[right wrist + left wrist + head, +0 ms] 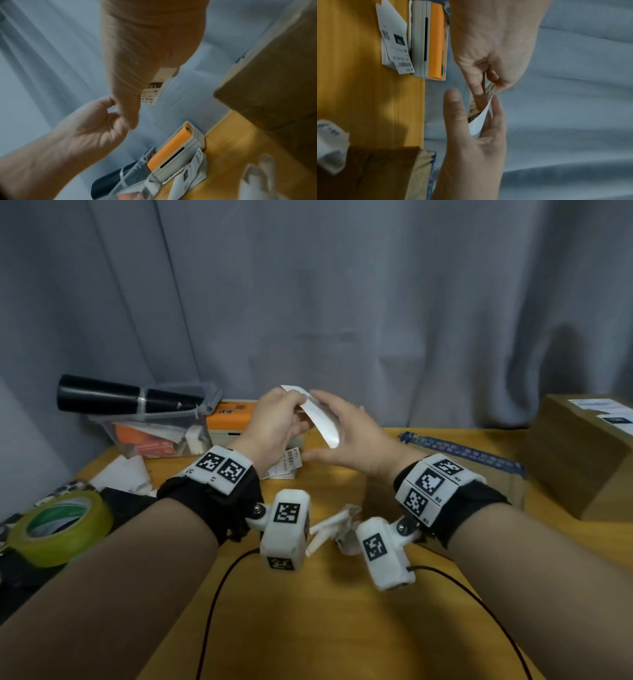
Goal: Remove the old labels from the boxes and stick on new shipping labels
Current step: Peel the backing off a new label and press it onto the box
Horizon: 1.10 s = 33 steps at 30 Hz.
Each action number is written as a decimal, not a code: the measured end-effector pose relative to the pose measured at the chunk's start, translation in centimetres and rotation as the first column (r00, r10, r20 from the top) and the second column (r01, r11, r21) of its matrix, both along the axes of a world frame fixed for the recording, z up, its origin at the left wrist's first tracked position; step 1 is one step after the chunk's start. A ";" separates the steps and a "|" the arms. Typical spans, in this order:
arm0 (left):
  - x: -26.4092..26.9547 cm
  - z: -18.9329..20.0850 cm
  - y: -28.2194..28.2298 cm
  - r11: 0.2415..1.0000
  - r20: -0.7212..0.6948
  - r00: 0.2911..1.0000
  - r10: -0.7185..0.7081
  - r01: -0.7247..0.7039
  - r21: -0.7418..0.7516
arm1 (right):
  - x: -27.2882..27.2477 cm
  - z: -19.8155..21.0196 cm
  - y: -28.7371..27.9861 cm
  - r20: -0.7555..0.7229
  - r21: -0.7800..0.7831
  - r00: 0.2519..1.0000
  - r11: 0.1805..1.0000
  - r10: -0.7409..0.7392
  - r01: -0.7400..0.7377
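A white shipping label (pixel 323 422) curls in the air above the back of the wooden table (pixel 308 628). My left hand (pixel 274 426) pinches its upper end between thumb and fingers. My right hand (pixel 352 436) is beside it with straight fingers against the label's blank back and the thumb held apart. In the left wrist view the label (pixel 478 124) shows black print facing the right thumb. A flat cardboard box (pixel 462 470) with blue tape lies under my right wrist. A taller box (pixel 582 460) with white labels on top stands at the far right.
An orange-and-white label printer (pixel 233 419) sits at the back with a stack of printed labels (pixel 286 465) in front of it. Crumpled peeled labels (pixel 337 529) lie between my wrists. A yellow tape roll (pixel 58 525) and a clear bin (pixel 154 433) with a black cylinder are at the left.
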<state>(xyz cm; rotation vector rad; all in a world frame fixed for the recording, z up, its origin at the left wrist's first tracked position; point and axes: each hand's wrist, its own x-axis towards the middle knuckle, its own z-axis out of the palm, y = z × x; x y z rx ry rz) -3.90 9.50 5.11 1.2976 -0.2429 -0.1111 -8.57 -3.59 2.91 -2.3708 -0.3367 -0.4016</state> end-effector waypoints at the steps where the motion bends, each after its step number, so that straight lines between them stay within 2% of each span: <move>1: -0.4 0.1 -0.3 0.999 -0.024 0.999 -0.023 0.022 -0.034 | -0.4 0.0 -0.3 0.062 -0.016 0.998 0.999 -0.028 0.029; 3: -1.3 0.0 -0.7 0.998 -0.031 0.998 -0.054 0.053 -0.039 | -1.5 0.4 -1.1 0.157 0.100 0.983 0.992 -0.093 0.078; 4: -1.5 -0.3 -1.0 0.998 0.011 0.999 -0.035 0.034 0.053 | -2.2 0.7 -1.5 0.157 0.190 0.979 0.977 -0.126 0.095; 6: -2.0 -0.9 -1.1 0.965 0.140 0.989 0.036 -0.071 0.253 | -3.5 1.2 -2.6 0.116 0.350 0.976 0.927 -0.184 0.133; 7: -2.3 -1.2 -1.2 0.953 0.189 0.981 0.052 -0.105 0.283 | -4.0 1.2 -3.3 0.090 0.407 0.975 0.900 -0.206 0.153; 9: -2.7 -1.7 -1.3 0.957 0.199 0.979 -0.044 -0.016 0.290 | -5.0 1.2 -4.7 0.030 0.509 0.979 0.846 -0.201 0.158; 12: -4.1 -1.8 -2.0 0.926 0.194 0.959 -0.208 0.129 0.355 | -6.4 1.1 -6.9 -0.022 0.581 0.979 0.794 -0.203 0.178; 15: -4.9 -1.7 -3.5 0.907 0.237 0.956 -0.172 0.060 0.416 | -7.5 1.2 -8.7 0.007 0.604 0.950 0.758 -0.311 0.244; 18: -5.6 -1.8 -5.0 0.878 0.261 0.952 -0.160 0.016 0.478 | -7.8 0.7 -10.2 0.067 0.543 0.884 0.760 -0.462 0.356; 23: -6.7 -2.2 -6.2 0.856 0.119 0.945 -0.304 0.217 0.469 | -8.3 0.1 -12.6 0.118 0.415 0.807 0.767 -0.579 0.490; 26: -7.0 -2.4 -6.7 0.848 0.141 0.952 -0.270 0.167 0.503 | -8.7 -0.1 -13.3 0.121 0.331 0.798 0.782 -0.591 0.529; 29: -7.5 -2.7 -7.4 0.864 0.202 0.958 -0.203 0.078 0.498 | -9.2 -0.5 -12.9 0.199 0.147 0.727 0.753 -0.657 0.641; 30: -7.7 -2.8 -7.6 0.870 0.209 0.957 -0.203 0.078 0.486 | -9.4 -0.6 -12.5 0.276 0.049 0.714 0.751 -0.644 0.659; 31: -7.9 -3.0 -7.9 0.876 0.210 0.954 -0.216 0.094 0.473 | -9.5 -0.6 -11.8 0.349 -0.031 0.732 0.773 -0.585 0.633; 33: -8.4 -3.2 -8.4 0.882 0.197 0.949 -0.248 0.138 0.450 | -9.4 -0.8 -10.3 0.383 -0.145 0.848 0.882 -0.367 0.448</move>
